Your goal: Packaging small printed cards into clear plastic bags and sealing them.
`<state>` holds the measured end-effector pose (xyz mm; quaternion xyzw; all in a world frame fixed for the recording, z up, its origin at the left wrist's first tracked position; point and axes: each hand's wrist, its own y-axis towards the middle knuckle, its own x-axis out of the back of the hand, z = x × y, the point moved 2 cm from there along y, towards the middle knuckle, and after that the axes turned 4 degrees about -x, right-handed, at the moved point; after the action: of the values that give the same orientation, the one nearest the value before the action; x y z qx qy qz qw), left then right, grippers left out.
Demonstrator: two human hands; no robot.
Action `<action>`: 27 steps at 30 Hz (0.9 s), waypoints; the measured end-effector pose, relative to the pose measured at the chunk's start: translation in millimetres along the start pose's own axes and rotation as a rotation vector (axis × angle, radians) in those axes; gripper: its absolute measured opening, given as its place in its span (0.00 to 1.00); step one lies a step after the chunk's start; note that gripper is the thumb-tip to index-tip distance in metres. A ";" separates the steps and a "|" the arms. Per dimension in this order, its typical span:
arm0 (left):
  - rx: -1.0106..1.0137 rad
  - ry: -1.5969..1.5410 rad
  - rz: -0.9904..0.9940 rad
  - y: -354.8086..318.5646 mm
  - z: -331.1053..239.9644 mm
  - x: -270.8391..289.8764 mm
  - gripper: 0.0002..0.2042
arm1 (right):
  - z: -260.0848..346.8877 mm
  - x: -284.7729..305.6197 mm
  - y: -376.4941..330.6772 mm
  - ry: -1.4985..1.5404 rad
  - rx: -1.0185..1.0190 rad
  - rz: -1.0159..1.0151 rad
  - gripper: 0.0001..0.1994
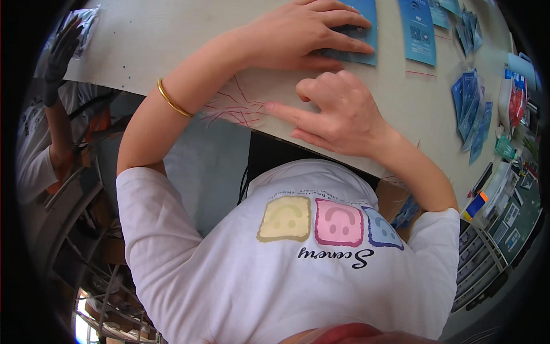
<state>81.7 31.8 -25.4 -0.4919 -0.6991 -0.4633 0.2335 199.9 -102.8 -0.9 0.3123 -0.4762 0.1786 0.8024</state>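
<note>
Twelve o'clock: our left hand (pixel 303 34), grip open, lies on a blue packet (pixel 366 36); our right hand (pixel 342 117) index-points toward red threads (pixel 243 109), grip unclear.

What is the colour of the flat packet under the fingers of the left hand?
The flat packet is blue; the head view shows it best.

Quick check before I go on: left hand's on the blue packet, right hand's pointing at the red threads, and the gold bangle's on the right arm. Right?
Not quite: the head view shows the gold bangle on the left arm. The left hand is on the blue packet, and the right hand points at the red threads.
</note>
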 end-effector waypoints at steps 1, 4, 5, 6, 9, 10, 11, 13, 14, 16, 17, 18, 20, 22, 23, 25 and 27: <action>0.004 0.015 0.002 -0.2 -0.1 -1.0 0.26 | 1.6 -3.0 1.4 -0.007 0.003 0.004 0.22; 0.013 0.033 0.013 0.5 -1.4 -1.1 0.26 | 2.9 0.1 -0.4 0.006 0.018 -0.023 0.19; 0.016 0.037 0.022 0.7 -1.6 -0.7 0.26 | 2.3 3.7 -1.6 0.026 0.030 -0.056 0.18; 0.016 0.037 0.021 0.4 -1.2 -1.6 0.26 | -1.8 7.8 -4.2 0.025 0.031 -0.055 0.18; -0.010 0.053 -0.007 -2.6 -0.5 -0.6 0.26 | -23.9 26.8 -17.3 -0.005 -0.119 -0.100 0.17; -0.002 0.064 0.000 -2.1 -1.4 0.1 0.26 | -32.1 35.5 -24.6 -0.057 -0.177 -0.075 0.17; 0.006 0.075 0.007 -2.0 -1.6 1.0 0.25 | -38.3 41.5 -30.0 -0.109 -0.236 -0.050 0.16; 0.006 0.102 0.003 -3.2 0.5 -1.9 0.26 | -45.7 41.5 -39.6 -0.153 -0.260 -0.043 0.14; 0.009 0.129 -0.001 -2.3 2.0 -2.4 0.26 | -50.4 37.8 -43.8 -0.180 -0.207 -0.079 0.13; -0.003 0.049 -0.040 0.1 0.8 7.0 0.25 | -56.3 35.6 -46.0 -0.213 -0.160 -0.119 0.12; -0.003 -0.029 -0.075 1.0 0.6 13.6 0.24 | -57.8 34.1 -45.0 -0.232 -0.127 -0.122 0.11; -0.017 -0.032 -0.069 0.2 -2.1 20.3 0.24 | -57.7 33.3 -44.0 -0.250 -0.093 -0.126 0.10; 0.086 0.081 0.000 -4.3 -13.0 29.9 0.20 | -53.9 31.6 -41.4 -0.229 -0.143 -0.137 0.10; 0.128 0.091 0.040 -4.5 -32.5 24.2 0.18 | -52.1 30.3 -40.8 -0.207 -0.195 -0.143 0.10; 0.187 0.112 0.076 -6.8 -40.4 19.8 0.17 | -52.8 29.4 -39.6 -0.131 -0.245 -0.140 0.10; 0.161 0.169 0.023 -13.9 -44.4 9.2 0.13 | -51.1 32.2 -38.8 -0.055 -0.296 -0.138 0.10; 0.125 0.202 -0.060 -23.1 -42.2 6.6 0.08 | -46.1 38.7 -39.9 0.081 -0.403 -0.134 0.11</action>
<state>52.7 -4.1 -10.4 -0.4061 -0.7140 -0.4728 0.3189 272.0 -101.8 3.6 0.1691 -0.4478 0.0385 0.8772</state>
